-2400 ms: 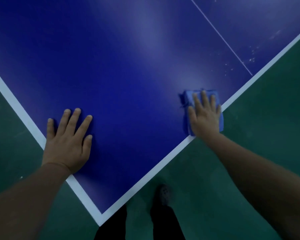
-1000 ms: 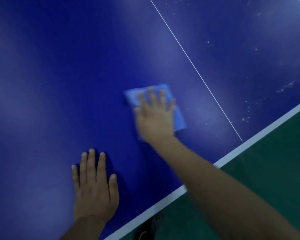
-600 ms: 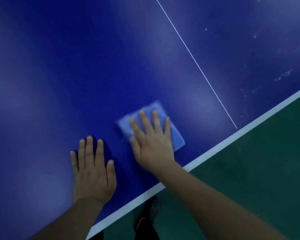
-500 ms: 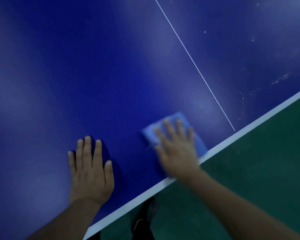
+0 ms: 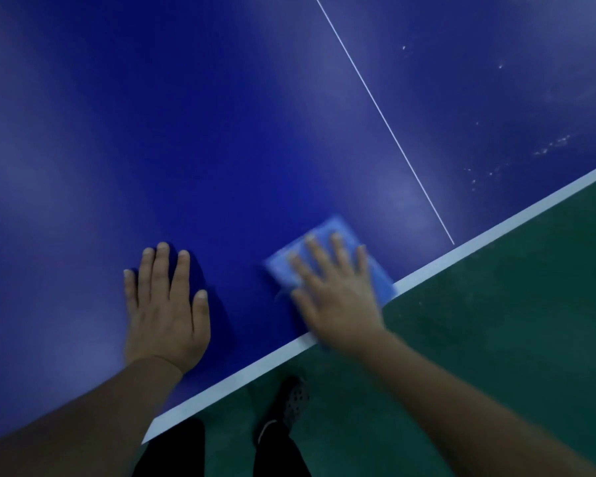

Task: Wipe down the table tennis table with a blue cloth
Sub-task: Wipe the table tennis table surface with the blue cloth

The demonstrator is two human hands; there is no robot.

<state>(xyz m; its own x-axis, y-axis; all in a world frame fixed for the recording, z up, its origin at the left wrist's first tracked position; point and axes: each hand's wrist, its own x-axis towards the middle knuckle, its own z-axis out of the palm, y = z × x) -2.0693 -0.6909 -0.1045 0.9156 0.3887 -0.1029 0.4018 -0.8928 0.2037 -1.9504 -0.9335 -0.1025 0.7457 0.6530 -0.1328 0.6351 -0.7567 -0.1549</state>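
Right hand (image 5: 338, 297) flat on the cloth (image 5: 327, 256), fingers straight and spread, pressing it to the table (image 5: 221, 132) at the near edge; hand and cloth blurred, so a stroke looks to be in progress; the cloth's right corner just reaches the white edge stripe (image 5: 489, 232), the heel of the hand over that stripe.

Left hand (image 5: 166, 304) flat on the table to the left of the cloth, near the same edge; four fingers straight and close together, thumb apart; it holds nothing, judged to be a brace.

Progress, as judged: surface around both hands and off to the left shows no specks, only soft glare, so that part looks done or was clean already, cannot tell which; pale specks (image 5: 551, 146) lie beyond the thin centre line (image 5: 386, 122), toward the far right of the table near the edge stripe, well apart from the cloth; that patch looks unwiped; most of the far table runs out of view, so the whole remainder cannot be judged.

Around: green floor (image 5: 496, 339) beyond the edge; a dark shoe (image 5: 289, 404) and dark trouser legs below the table edge.

In the way: nothing lies on the table between the cloth and the specks; reaching them likely calls for a step to the right, the braced hand shifting too.
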